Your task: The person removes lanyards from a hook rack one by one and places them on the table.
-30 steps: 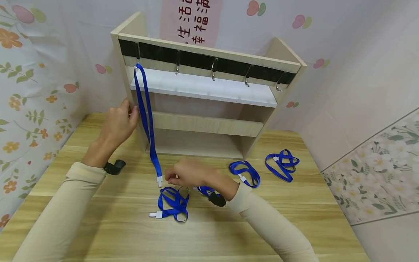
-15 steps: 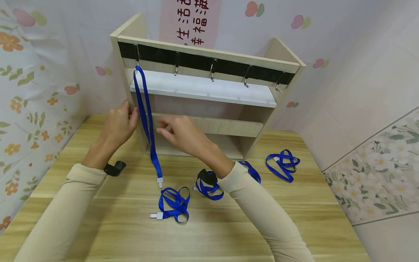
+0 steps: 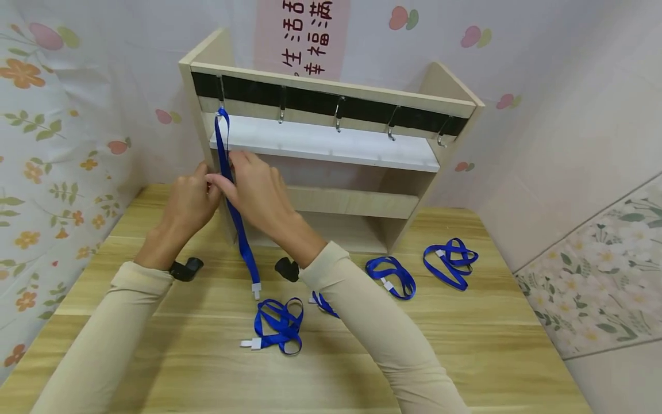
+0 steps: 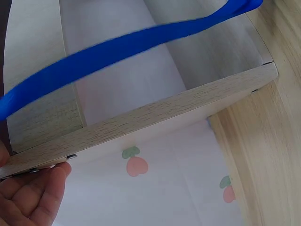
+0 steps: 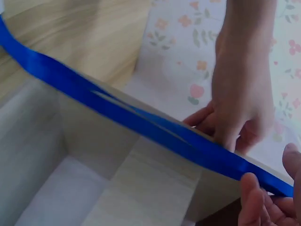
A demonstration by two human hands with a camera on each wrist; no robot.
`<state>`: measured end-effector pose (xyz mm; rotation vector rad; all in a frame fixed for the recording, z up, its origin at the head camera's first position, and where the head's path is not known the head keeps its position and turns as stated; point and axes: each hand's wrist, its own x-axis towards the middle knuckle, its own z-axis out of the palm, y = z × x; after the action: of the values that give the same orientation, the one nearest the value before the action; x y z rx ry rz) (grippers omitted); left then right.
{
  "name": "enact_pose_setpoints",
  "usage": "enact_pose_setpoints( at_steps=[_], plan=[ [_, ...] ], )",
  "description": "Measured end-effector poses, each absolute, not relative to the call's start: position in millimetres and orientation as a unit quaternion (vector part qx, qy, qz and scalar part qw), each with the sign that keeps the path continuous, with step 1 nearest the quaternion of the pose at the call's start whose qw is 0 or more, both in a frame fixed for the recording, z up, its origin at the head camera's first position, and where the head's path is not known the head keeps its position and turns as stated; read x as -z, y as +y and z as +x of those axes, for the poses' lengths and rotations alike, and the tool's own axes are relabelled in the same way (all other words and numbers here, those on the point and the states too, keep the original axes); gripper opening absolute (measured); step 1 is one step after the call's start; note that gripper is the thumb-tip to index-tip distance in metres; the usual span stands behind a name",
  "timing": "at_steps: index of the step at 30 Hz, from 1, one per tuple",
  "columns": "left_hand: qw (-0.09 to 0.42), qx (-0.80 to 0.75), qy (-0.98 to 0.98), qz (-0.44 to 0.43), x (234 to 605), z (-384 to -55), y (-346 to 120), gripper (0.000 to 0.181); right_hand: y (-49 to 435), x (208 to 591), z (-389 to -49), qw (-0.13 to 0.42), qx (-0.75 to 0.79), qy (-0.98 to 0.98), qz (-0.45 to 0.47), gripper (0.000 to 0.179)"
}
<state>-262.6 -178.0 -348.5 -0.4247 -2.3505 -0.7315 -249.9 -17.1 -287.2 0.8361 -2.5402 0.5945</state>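
A blue lanyard [image 3: 244, 244] hangs from the leftmost metal hook [image 3: 222, 92] of a small wooden shelf [image 3: 351, 202], its white clip [image 3: 256, 290] at the bottom. My left hand [image 3: 185, 198] grips the shelf's left side panel [image 4: 150, 109], with fingertips behind the edge in the left wrist view. At the upper part of the hanging strap, my right hand [image 3: 261, 190] has its thumb on one side and curled fingers on the other, holding the strap between them. In the right wrist view the blue strap [image 5: 127, 115] runs into that right hand [image 5: 263, 202].
Several more hooks line the black strip [image 3: 310, 102]. On the wooden table [image 3: 233, 379] lie coiled blue lanyards: one in front [image 3: 279, 326], one partly under my right forearm [image 3: 324, 305], and two at right [image 3: 391, 277] [image 3: 451, 263]. A patterned wall sheet stands behind.
My right hand has risen from near the table, up and left, to the hanging lanyard, and its two strands now lie closer together. My left hand has stayed on the side panel.
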Motion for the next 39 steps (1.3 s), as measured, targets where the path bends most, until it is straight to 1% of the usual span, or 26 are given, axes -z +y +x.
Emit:
enact_pose_setpoints(
  at_steps=[2, 5, 12, 18, 22, 25, 28, 32, 34, 37, 39],
  plan=[
    [0.313, 0.28, -0.892, -0.164, 349, -262, -177, 0.015, -22, 284, -251, 0.216, -0.226, -0.907, 0.282, 0.038],
    [0.317, 0.283, -0.89, -0.168, 350, -262, -177, 0.014, -26, 279, -252, 0.227, -0.244, -0.906, 0.262, 0.037],
    [0.321, 0.286, -0.887, -0.167, 351, -265, -177, 0.021, -24, 268, -255, 0.283, -0.251, -0.894, 0.239, 0.025],
    [0.318, 0.292, -0.887, -0.166, 350, -265, -177, 0.019, -15, 257, -251, 0.268, -0.385, -0.845, 0.256, 0.019],
    [0.31, 0.3, -0.887, -0.162, 350, -265, -178, 0.017, -13, 248, -249, 0.236, -0.475, -0.804, 0.268, 0.017],
    [0.305, 0.303, -0.889, -0.161, 350, -265, -177, 0.016, -13, 241, -248, 0.198, -0.523, -0.784, 0.27, 0.015],
    [0.304, 0.3, -0.889, -0.166, 350, -264, -177, 0.014, -14, 236, -247, 0.166, -0.552, -0.767, 0.281, 0.015],
    [0.303, 0.292, -0.891, -0.17, 350, -265, -178, 0.007, -13, 232, -245, 0.122, -0.575, -0.753, 0.294, 0.016],
    [0.301, 0.288, -0.892, -0.172, 350, -265, -179, 0.006, -12, 232, -244, 0.09, -0.589, -0.747, 0.295, 0.015],
    [0.314, 0.272, -0.888, -0.197, 350, -266, -180, 0.011, -8, 235, -243, 0.034, -0.611, -0.73, 0.306, 0.015],
    [0.321, 0.269, -0.884, -0.207, 350, -266, -181, 0.014, -5, 239, -243, -0.012, -0.613, -0.727, 0.308, 0.014]
  ],
)
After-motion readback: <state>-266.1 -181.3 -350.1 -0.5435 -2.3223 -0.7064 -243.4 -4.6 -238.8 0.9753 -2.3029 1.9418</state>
